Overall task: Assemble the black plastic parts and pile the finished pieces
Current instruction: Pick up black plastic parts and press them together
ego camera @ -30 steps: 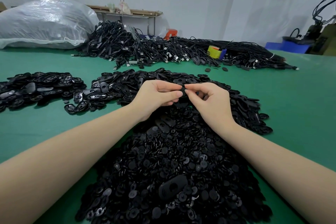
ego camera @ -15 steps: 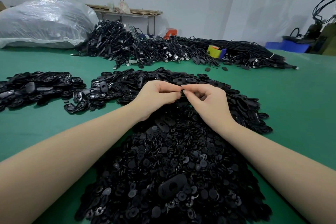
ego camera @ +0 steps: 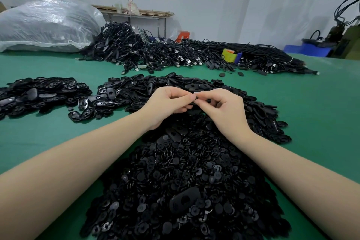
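My left hand [ego camera: 167,103] and my right hand [ego camera: 226,109] meet fingertip to fingertip above the middle of the table, both pinching one small black plastic part [ego camera: 202,101] that is mostly hidden by the fingers. Below my wrists spreads a large heap of small round black pieces [ego camera: 185,177], with one oval black shell [ego camera: 184,199] lying on it. Behind my hands lies a mound of oval black shells [ego camera: 175,84]. A separate pile of oval black pieces [ego camera: 39,93] sits at the far left.
The table has a green cover [ego camera: 311,103]. A long heap of black cables [ego camera: 185,54] runs across the back, with a yellow tape roll [ego camera: 229,55] in it. A big clear plastic bag [ego camera: 44,25] sits back left. Blue bins [ego camera: 307,49] stand far right.
Both hands have stayed in place above the heap. The fingertips have closed tighter together around the small black part and risen slightly.
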`<state>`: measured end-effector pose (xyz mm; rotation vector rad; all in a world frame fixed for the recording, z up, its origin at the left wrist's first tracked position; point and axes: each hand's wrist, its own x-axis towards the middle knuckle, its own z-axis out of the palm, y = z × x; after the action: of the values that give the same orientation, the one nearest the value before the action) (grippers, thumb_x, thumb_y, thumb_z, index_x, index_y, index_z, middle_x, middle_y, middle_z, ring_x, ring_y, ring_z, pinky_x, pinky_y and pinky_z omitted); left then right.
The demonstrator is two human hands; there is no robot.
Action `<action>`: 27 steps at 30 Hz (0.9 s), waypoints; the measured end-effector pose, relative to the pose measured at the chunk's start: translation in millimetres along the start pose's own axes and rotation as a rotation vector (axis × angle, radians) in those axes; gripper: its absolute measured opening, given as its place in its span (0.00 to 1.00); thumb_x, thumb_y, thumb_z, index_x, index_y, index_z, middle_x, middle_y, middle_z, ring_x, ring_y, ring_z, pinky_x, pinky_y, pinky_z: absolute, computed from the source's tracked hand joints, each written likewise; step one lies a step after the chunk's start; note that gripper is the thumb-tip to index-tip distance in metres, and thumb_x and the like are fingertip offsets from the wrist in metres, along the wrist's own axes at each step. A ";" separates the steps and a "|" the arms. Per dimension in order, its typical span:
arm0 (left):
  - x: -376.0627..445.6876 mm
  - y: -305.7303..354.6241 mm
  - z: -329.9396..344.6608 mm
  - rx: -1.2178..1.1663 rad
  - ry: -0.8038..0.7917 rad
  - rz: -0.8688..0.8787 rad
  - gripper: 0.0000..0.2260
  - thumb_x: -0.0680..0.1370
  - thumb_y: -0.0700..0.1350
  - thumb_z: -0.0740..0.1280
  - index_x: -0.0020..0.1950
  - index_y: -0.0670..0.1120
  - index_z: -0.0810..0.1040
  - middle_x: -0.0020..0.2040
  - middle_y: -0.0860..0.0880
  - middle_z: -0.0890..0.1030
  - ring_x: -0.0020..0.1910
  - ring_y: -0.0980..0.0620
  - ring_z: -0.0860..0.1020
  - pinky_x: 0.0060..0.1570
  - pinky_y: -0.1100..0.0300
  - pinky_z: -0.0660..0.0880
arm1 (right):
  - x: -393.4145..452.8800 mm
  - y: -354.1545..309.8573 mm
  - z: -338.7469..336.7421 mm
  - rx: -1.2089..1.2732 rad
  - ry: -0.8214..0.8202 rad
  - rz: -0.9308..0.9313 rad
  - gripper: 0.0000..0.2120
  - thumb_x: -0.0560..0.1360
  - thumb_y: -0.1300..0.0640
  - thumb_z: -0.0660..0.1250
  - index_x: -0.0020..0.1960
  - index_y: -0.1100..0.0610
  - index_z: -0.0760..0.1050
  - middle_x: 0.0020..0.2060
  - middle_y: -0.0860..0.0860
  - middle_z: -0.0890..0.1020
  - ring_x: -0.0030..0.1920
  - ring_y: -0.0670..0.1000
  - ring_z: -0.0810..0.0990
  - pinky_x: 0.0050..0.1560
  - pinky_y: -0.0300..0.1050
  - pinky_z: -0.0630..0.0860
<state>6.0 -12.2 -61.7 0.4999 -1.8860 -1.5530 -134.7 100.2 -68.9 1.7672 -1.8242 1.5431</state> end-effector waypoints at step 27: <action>-0.7 1.0 -2.2 -0.123 0.004 -0.036 0.05 0.78 0.39 0.71 0.49 0.49 0.84 0.44 0.49 0.87 0.45 0.54 0.85 0.40 0.66 0.79 | 1.2 -2.4 -1.5 -0.111 -0.005 -0.012 0.06 0.73 0.54 0.74 0.50 0.50 0.86 0.44 0.45 0.83 0.49 0.47 0.80 0.51 0.49 0.77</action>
<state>8.2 -13.2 -60.7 0.4846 -1.7738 -1.6786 -133.9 101.1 -66.1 1.7304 -1.8593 1.4047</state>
